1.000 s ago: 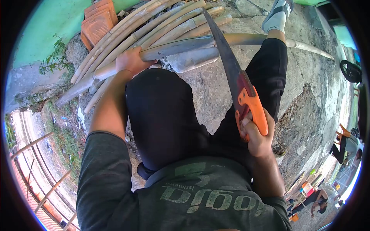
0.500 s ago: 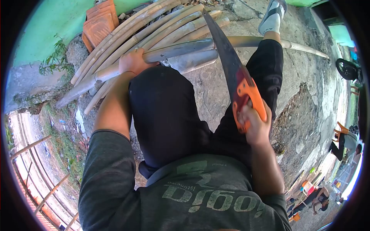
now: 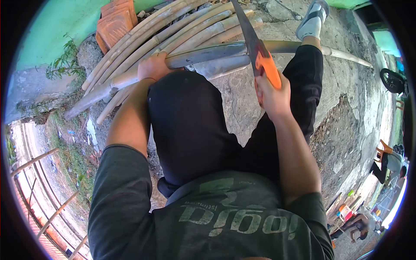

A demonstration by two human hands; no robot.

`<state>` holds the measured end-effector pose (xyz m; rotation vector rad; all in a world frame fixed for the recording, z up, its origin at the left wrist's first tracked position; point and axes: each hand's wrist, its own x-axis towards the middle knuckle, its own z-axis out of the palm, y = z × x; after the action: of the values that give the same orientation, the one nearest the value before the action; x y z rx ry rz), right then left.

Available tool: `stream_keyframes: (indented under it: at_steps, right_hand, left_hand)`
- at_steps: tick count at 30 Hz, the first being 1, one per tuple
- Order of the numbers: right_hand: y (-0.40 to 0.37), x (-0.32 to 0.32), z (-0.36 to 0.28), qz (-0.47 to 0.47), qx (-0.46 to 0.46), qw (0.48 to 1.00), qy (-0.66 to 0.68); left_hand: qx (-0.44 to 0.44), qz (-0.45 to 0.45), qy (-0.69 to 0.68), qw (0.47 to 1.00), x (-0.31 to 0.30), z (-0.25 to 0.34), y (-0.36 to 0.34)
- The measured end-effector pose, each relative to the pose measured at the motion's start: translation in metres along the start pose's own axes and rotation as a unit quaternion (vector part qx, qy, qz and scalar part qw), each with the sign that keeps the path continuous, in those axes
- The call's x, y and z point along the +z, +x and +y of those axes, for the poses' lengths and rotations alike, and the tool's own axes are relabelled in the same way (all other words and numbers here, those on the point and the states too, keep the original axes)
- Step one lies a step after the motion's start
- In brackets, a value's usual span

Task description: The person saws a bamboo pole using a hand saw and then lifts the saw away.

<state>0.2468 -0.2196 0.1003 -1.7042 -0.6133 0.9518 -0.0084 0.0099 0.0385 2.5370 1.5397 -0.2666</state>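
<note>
My left hand (image 3: 152, 67) is wrapped round a long bamboo pole (image 3: 208, 53) that runs across in front of my bent knee. In my right hand (image 3: 275, 95) is the orange handle of a hand saw (image 3: 248, 32), its dark blade pointing away from me. The blade crosses the pole to the right of my left hand; its teeth are hard to make out. Farther right, my outstretched leg lies by the pole, with the sandalled foot (image 3: 313, 21) beyond it. A thick grey bamboo piece (image 3: 225, 66) lies just under the pole.
Several bamboo poles (image 3: 147, 43) lie stacked at the upper left beside orange roof tiles (image 3: 115, 24) and a green wall (image 3: 56, 34). Cracked concrete (image 3: 338, 86) spreads to the right. Two people (image 3: 392, 167) (image 3: 357, 225) are at the far right, near a wheel (image 3: 392, 81).
My right hand has pushed the saw forward, away from my body, so its handle is now nearer the pole. My left hand keeps its grip on the pole.
</note>
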Motion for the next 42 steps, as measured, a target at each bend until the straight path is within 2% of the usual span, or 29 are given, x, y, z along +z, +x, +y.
stream_keyframes:
  at_steps: [1,3,6,8,11,14,15,18,19,23,26,28,31,33,34,35,36,38,41,42]
  right_hand:
    - [0.007,0.009,-0.01,0.009,0.02,0.999,-0.038]
    - [0.001,0.003,-0.006,-0.001,0.002,1.0,-0.029]
    - [-0.054,-0.021,-0.006,0.004,0.026,1.0,0.012]
    - [-0.09,-0.043,0.006,-0.016,0.013,0.999,-0.033]
    - [-0.087,-0.035,-0.006,-0.042,0.012,0.997,0.065]
    - [-0.083,-0.007,-0.025,-0.034,0.02,0.996,-0.075]
    - [-0.085,-0.005,-0.021,-0.037,-0.017,0.997,-0.07]
    - [-0.092,-0.035,-0.023,-0.017,0.035,0.999,0.025]
    - [-0.1,-0.047,-0.016,-0.023,0.036,0.988,0.147]
    - [-0.135,-0.047,-0.016,-0.01,0.034,0.998,0.055]
    - [-0.082,-0.034,-0.014,0.021,0.022,0.987,0.158]
    - [-0.027,-0.025,-0.012,-0.008,0.001,0.989,0.15]
    - [-0.021,-0.015,-0.026,-0.034,0.03,0.998,0.051]
    - [-0.057,-0.022,-0.014,-0.028,0.008,1.0,-0.005]
    - [-0.08,-0.027,-0.012,-0.026,0.038,0.999,0.022]
    - [-0.102,-0.038,-0.005,-0.036,0.024,0.999,0.008]
    - [-0.117,-0.04,-0.002,-0.009,0.045,0.998,0.033]
    - [-0.119,-0.052,-0.001,-0.048,0.013,0.998,0.035]
    - [-0.106,-0.032,-0.02,-0.066,-0.011,0.998,0.0]
    - [-0.108,-0.031,-0.024,-0.067,0.005,0.997,-0.025]
  left_hand:
    - [-0.003,0.001,0.003,1.0,-0.004,-0.003,0.003]
    - [-0.002,-0.013,0.002,1.0,-0.003,-0.001,0.009]
    - [0.001,-0.011,0.01,1.0,-0.007,-0.001,0.018]
    - [-0.006,-0.008,0.006,1.0,-0.004,0.001,0.016]
    - [-0.022,-0.029,0.007,0.999,-0.007,0.002,0.017]
    - [-0.019,-0.018,0.006,1.0,-0.001,0.001,0.017]
    - [-0.015,-0.003,0.004,1.0,0.002,0.0,0.018]
    - [-0.014,-0.005,0.0,1.0,0.002,-0.001,0.014]
    - [-0.014,-0.001,0.006,1.0,0.002,0.0,0.011]
    - [-0.009,0.022,0.001,1.0,0.007,-0.003,0.007]
    - [0.002,0.043,0.005,0.999,0.016,-0.004,0.006]
    - [0.009,0.06,0.001,0.998,0.022,-0.01,0.008]
    - [0.006,0.009,0.038,0.999,0.004,-0.004,0.012]
    - [-0.002,-0.013,0.011,1.0,-0.003,0.0,0.011]
    - [-0.007,-0.02,-0.002,1.0,-0.006,0.0,0.015]
    - [-0.006,-0.007,0.0,1.0,-0.006,0.0,0.016]
    - [-0.006,0.004,0.003,1.0,-0.003,0.0,0.014]
    - [-0.008,-0.004,0.006,1.0,-0.003,0.003,0.007]
    - [-0.012,-0.029,0.011,0.999,-0.013,0.006,0.009]
    - [-0.009,-0.033,0.011,0.999,-0.011,0.004,0.012]
